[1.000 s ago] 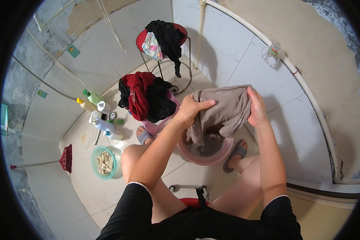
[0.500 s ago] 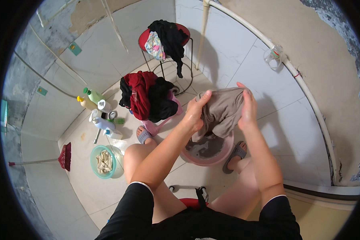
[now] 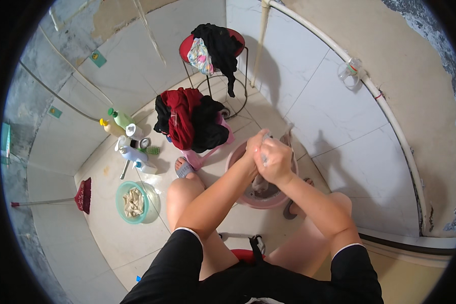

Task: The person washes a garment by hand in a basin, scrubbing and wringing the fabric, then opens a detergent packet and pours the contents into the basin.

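Note:
Over the pink basin (image 3: pixel 262 204) my two hands are clasped close together. Bunched up between them is a wet grey-brown garment (image 3: pixel 260 184); one end sticks out past the far side of the fingers and another part hangs toward the basin. My left hand (image 3: pixel 253 145) is closed around it. My right hand (image 3: pixel 276 160) is wrapped over it in a fist, with whitish suds on the skin. Most of the cloth is hidden by the hands. Dark water shows inside the basin.
A pink stool (image 3: pixel 202 158) piled with dark red and black clothes (image 3: pixel 183 119) stands ahead. Behind it a red round stool (image 3: pixel 186 48) bears more clothing. At left are several bottles (image 3: pixel 131 153), a green brush (image 3: pixel 153 150) and a teal basin (image 3: pixel 118 202) holding pale cloth.
Both hands have come together and lowered slightly. The garment, spread between them before, is now bunched tightly in their grip. My head view has shifted a little.

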Motion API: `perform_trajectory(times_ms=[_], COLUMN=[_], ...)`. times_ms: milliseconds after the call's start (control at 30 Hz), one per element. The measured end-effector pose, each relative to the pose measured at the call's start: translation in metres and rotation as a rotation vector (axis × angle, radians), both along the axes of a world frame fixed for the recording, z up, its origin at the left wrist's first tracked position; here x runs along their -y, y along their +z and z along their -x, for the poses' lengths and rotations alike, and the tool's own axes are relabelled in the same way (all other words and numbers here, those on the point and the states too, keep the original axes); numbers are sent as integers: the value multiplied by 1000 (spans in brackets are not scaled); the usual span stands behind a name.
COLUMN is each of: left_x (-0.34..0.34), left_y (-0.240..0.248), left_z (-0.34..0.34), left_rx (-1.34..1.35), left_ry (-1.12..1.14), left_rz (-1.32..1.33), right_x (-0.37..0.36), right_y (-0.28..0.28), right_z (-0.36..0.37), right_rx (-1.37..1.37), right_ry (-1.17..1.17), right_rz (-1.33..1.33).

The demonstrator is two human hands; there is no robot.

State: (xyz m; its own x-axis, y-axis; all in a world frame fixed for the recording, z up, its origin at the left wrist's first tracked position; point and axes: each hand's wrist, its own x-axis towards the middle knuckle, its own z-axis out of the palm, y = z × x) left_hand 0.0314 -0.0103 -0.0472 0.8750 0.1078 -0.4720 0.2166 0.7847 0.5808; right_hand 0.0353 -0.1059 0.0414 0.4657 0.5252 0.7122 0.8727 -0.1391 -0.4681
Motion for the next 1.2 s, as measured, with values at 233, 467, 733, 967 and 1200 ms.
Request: perform_trajectory(times_ms=[233, 467, 733, 967, 1200], left_x=[25, 25, 14, 3, 2], left_y=[55, 58, 46, 109, 81], left_z=[-3, -4, 7, 16, 5], left_rx=[-212, -232, -171, -32, -190], left_ry=[199, 66, 95, -120, -32], left_rz=[15, 105, -211, 259, -45], right_x=[1, 10, 9, 34, 14], right_y=[-15, -18, -23, -25, 8], right_z=[-27, -44, -11, -93, -37], right_rx=[-164, -251, -17, -1367, -776], right_ry=[-162, -257, -64, -139, -97], right_rz=[-21, 100, 1, -331, -216])
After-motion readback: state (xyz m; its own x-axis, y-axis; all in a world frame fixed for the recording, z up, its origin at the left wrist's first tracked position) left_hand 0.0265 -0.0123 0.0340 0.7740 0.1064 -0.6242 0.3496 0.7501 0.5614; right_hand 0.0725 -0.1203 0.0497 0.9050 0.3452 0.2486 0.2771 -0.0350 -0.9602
